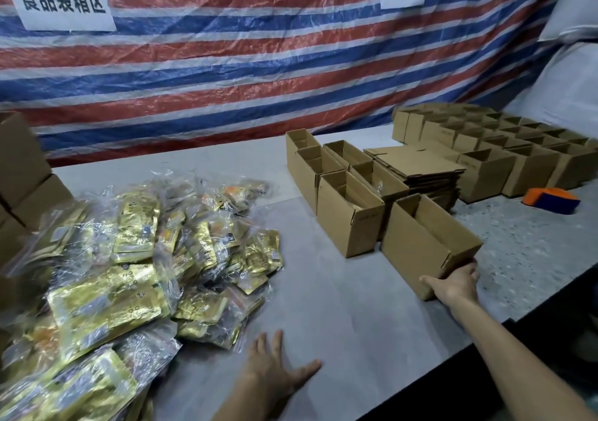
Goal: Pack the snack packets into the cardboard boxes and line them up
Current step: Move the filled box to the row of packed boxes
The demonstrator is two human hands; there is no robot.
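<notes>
Empty, open-topped brown cardboard box (414, 252) was gripped at its near corner by the right hand (456, 283), at the front of the box rows (349, 216) on the grey table (339, 307). Left hand (275, 365) was laid flat, fingers spread, nothing held, near the heap of gold foil snack packets (129, 259) in clear bags. Box was judged best slid level toward the heap, neighbours left undisturbed.
</notes>
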